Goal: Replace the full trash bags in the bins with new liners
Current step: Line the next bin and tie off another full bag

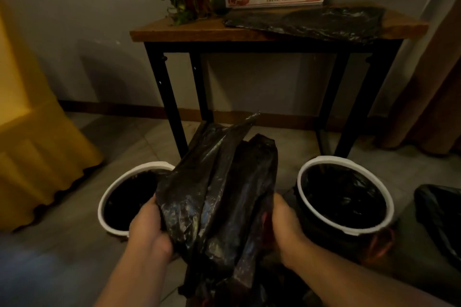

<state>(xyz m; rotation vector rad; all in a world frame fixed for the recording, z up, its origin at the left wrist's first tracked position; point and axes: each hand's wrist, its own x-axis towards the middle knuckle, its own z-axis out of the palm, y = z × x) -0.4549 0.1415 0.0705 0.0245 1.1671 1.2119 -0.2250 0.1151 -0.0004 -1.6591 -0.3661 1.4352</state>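
Left hand [149,228] and right hand [287,225] gripping opposite sides of black bag [219,194], reaching forward, palms inward

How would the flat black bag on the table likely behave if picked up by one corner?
The flat bag is probably floppy: it lies thin and crinkled, drooping over the table edge. Likely light, being flat and empty. Perhaps slippery, given its glossy sheen.

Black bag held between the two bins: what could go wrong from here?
1. The black bag is held only by thin film at the left grip and right grip; it may tear or slip.
2. Its top is loose, not tied, so tipping could spill whatever is inside.
3. It covers part of the left bin rim in this view; a swing might knock the bin.
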